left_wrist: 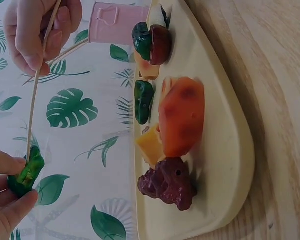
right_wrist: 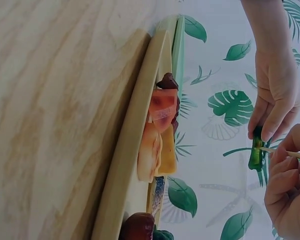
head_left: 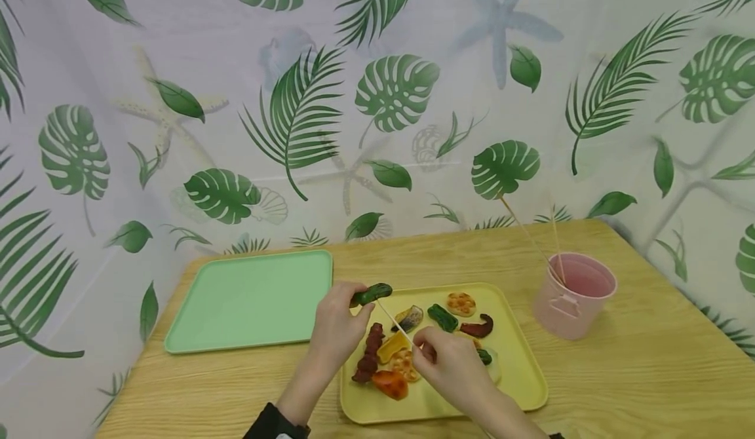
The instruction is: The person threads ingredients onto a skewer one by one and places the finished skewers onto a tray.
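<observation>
Skewer (left_wrist: 34, 105) meets toy green pepper (head_left: 376, 292), and whether the tip is inside, I can't tell! Left hand (head_left: 337, 318) pinches the pepper between thumb and fingers, up above the far-left part of the yellow tray (head_left: 519, 377); right hand (head_left: 451, 363), fingers curled, grips the stick just beside it. Best bet here: aim through the middle, press slowly and straight, left fingertips clear of the point's likely exit.
</observation>
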Available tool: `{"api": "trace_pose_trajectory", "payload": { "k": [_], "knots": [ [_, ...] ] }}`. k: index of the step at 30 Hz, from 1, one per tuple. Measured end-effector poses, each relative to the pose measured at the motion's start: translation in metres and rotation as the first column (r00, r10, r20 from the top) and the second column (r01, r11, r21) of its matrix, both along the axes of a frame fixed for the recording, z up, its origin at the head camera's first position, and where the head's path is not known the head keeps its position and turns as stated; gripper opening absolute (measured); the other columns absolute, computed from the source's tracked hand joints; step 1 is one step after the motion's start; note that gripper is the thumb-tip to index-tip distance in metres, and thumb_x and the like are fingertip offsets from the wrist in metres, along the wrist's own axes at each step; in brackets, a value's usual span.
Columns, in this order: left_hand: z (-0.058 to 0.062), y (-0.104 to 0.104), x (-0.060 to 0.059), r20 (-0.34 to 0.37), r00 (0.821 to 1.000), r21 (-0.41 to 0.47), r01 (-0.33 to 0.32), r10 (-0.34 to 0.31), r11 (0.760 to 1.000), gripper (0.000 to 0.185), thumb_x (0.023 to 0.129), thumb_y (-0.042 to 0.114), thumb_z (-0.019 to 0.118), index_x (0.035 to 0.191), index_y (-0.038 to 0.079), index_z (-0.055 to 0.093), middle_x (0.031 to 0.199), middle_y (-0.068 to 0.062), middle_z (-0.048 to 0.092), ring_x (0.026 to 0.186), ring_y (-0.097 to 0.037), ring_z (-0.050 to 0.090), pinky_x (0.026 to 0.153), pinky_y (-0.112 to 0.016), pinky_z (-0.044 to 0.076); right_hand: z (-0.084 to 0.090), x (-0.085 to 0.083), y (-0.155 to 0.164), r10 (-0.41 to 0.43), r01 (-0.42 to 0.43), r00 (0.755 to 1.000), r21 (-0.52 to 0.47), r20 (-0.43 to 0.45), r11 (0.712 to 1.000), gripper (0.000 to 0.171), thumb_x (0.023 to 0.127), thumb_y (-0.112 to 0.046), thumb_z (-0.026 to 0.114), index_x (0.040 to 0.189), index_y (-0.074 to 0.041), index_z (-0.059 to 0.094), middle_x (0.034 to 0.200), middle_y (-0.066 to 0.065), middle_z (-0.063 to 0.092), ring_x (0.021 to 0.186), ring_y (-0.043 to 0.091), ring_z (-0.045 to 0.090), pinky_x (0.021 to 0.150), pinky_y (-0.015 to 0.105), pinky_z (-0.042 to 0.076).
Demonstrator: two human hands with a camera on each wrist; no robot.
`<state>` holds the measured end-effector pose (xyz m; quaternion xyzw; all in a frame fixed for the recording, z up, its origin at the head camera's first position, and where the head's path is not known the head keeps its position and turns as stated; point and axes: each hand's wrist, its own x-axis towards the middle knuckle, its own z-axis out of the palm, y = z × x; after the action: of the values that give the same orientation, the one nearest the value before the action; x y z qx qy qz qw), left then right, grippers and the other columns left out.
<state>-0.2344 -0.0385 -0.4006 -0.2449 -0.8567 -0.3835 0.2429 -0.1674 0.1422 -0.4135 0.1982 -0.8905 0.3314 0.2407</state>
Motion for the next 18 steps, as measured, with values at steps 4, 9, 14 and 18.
{"api": "trace_pose_trajectory", "payload": {
  "k": [4,9,14,18],
  "knots": [
    [-0.003,0.001,-0.001,-0.006,0.999,0.013,-0.035,0.035,0.999,0.023,0.074,-0.003,0.074,0.094,-0.002,0.063,0.088,-0.011,0.059,0.075,-0.021,0.057,0.065,-0.030,0.051,0.002,0.001,-0.002,-0.003,0.003,1.000,0.010,-0.031,1.000,0.015,0.074,0.003,0.066,0.074,-0.011,0.062,0.056,-0.016,0.038,0.045,-0.006,0.029,0.042,0.015,0.032],
    [-0.004,0.001,0.000,-0.035,0.999,0.020,-0.029,0.030,0.999,0.023,0.073,-0.002,0.075,0.093,-0.001,0.062,0.088,-0.011,0.058,0.075,-0.020,0.058,0.064,-0.030,0.051,0.007,0.000,-0.002,-0.014,0.014,1.000,0.033,0.004,0.999,0.013,0.075,0.003,0.066,0.075,-0.010,0.062,0.056,-0.016,0.037,0.045,-0.004,0.028,0.042,0.016,0.031],
    [-0.006,0.002,0.002,-0.048,0.999,0.016,-0.019,0.020,1.000,0.024,0.073,-0.001,0.075,0.094,-0.001,0.062,0.089,-0.011,0.058,0.075,-0.020,0.058,0.065,-0.030,0.051,0.011,-0.002,-0.004,-0.020,0.016,0.998,0.066,0.055,0.998,0.011,0.078,0.002,0.065,0.078,-0.009,0.064,0.055,-0.014,0.039,0.043,-0.004,0.030,0.040,0.016,0.030],
    [-0.007,0.003,0.003,-0.028,0.999,0.028,-0.020,0.020,0.999,0.024,0.074,-0.001,0.075,0.094,-0.001,0.062,0.090,-0.011,0.059,0.077,-0.021,0.059,0.066,-0.032,0.052,0.015,-0.005,-0.008,-0.044,0.038,0.997,0.104,0.057,0.994,0.010,0.077,0.001,0.066,0.077,-0.008,0.065,0.057,-0.012,0.045,0.043,-0.003,0.031,0.040,0.017,0.030]
  ]
}}
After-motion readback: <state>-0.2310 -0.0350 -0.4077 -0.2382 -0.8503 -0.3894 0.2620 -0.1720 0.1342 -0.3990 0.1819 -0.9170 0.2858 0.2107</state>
